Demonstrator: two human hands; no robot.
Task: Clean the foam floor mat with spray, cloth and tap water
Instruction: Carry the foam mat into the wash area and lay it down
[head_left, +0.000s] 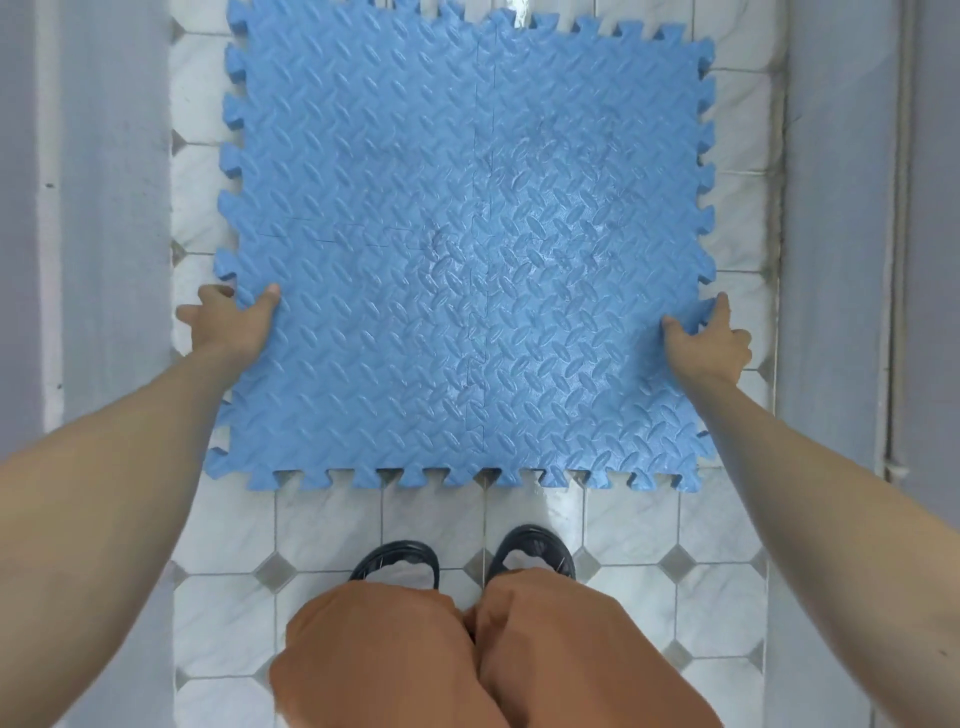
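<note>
A square blue foam mat (467, 249) with a raised pattern and jigsaw edges fills the middle of the view, held out in front of me above the tiled floor. Its surface looks wet and shiny, mostly on the right half. My left hand (228, 325) grips the mat's left edge, thumb on top. My right hand (709, 340) grips the right edge the same way. A thin stream of water (519, 13) meets the mat's top edge. No spray bottle or cloth is in view.
White floor tiles (332, 525) with small grey diamonds lie below. Grey walls (104, 208) close in on the left and right (841, 208). My knees in orange shorts (415, 649) and dark sandals (400, 558) are at the bottom.
</note>
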